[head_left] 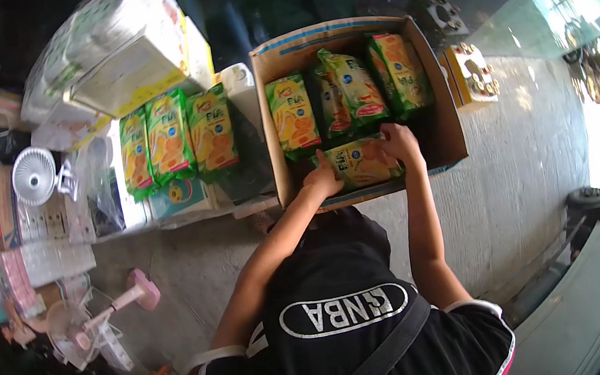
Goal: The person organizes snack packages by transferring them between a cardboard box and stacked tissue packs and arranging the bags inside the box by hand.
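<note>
Both my hands hold one green and yellow snack packet [364,162] lying crosswise at the near side of an open cardboard box [281,171]. My left hand [323,177] grips its left end, thumb on top. My right hand [403,145] closes round its right end. Inside the box, a similar packet [292,113] stands at the left, another packet [356,84] leans in the middle, and more packets [399,70] sit at the right. How deep they are stacked is hidden.
Left of the box, several matching packets [168,135] rest on a plastic-covered table by a large white and yellow carton [129,77]. A white fan [34,176] and a pink fan [78,331] stand further left. Yellow equipment [467,75] is right of the box.
</note>
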Available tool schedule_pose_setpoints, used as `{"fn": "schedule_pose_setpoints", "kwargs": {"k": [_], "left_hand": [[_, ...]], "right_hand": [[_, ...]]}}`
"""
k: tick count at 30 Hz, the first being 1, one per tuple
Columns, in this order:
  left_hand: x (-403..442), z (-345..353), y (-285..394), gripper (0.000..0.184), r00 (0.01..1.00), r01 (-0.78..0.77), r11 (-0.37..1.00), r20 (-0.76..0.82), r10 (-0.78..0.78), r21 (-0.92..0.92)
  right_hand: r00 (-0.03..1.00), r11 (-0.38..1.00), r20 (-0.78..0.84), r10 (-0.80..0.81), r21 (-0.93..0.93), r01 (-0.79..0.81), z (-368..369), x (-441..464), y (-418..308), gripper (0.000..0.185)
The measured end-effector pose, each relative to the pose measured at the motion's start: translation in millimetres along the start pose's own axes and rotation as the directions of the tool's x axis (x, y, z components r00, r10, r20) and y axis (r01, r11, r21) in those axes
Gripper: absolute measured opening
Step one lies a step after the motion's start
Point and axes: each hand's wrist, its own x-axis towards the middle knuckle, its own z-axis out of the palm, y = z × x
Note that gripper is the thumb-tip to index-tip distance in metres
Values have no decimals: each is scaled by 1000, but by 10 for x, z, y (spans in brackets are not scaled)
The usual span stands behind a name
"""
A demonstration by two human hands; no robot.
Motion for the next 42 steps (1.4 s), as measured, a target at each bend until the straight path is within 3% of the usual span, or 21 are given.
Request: {"fn": "schedule_pose_setpoints", "kwargs": {"k": [5,9,10,11,12,14,15,16,19,20,22,23,24,26,27,29,30,33,38,40,42], "left_hand": [[-203,-170,4,102,942,-301,909,-240,236,-289],[-961,-850,54,96,836,-523,687,-460,299,-505],[-1100,-1021,15,93,738,-640,607,-597,315,-471],[-1224,-1182,-22,90,620,-746,521,-718,316,-415],[-1345,-1349,-86,90,618,-747,523,-720,317,-410],[-1555,-1726,-271,82,283,-866,495,-882,377,-66],[-1651,-1897,-350,79,172,-821,566,-913,370,75],[-1711,-2035,-433,75,59,-749,630,-926,374,207],[-1469,-2161,-828,70,105,-538,803,-924,367,258],[-1295,-2103,-999,71,141,-488,840,-928,345,238],[-863,-1853,-1411,78,382,-262,947,-881,278,185],[-535,-1711,-1724,79,430,-325,928,-844,319,186],[-456,-1644,-1928,76,490,-233,914,-772,405,331],[-466,-1663,-2019,71,406,-195,856,-755,515,479],[-437,-1711,-2049,72,459,-283,862,-730,507,421],[-361,-1778,-2116,71,454,-354,843,-713,534,406],[-343,-1808,-2120,71,438,-412,826,-711,550,385],[-357,-1813,-2107,70,409,-370,822,-719,563,433],[-395,-1821,-2057,69,418,-305,844,-734,535,442],[-439,-1811,-2016,67,421,-333,844,-735,532,420],[-392,-1789,-2071,65,386,-397,815,-729,565,421]], "right_hand": [[973,976,-133,-188,84,200,-689,-140,-477,17],[977,879,-214,-22,461,121,-1378,-316,-934,7],[968,846,-232,92,531,47,-1433,-349,-1015,7],[944,735,-320,80,658,161,-1402,-352,-1063,9],[908,599,-410,85,749,282,-1372,-351,-1139,12],[870,473,-423,254,839,270,-1089,-247,-1438,17],[817,333,-395,420,905,265,-946,-198,-1674,21],[780,392,-449,435,875,285,-820,-196,-2111,29],[822,396,-470,321,856,334,97,-59,-2615,29],[911,363,-309,272,910,200,208,-84,-2882,23],[964,432,-139,225,901,29,895,112,-2877,27],[959,723,-249,135,687,76,1468,287,-2696,23],[973,770,-216,81,634,77,1555,232,-2781,28],[960,829,-225,168,559,-14,1468,143,-2986,35],[956,828,-236,175,560,-14,1495,196,-2992,35],[965,567,-94,245,821,-65,1585,173,-2941,38],[961,567,-98,257,821,-68,1575,154,-2970,38],[932,770,-265,246,637,-22,1514,166,-3066,34],[946,374,12,323,917,-139,1652,151,-3006,35],[906,709,-200,374,691,-141,1500,16,-3199,39],[920,736,-144,363,651,-189,1623,-39,-3170,48]]}}
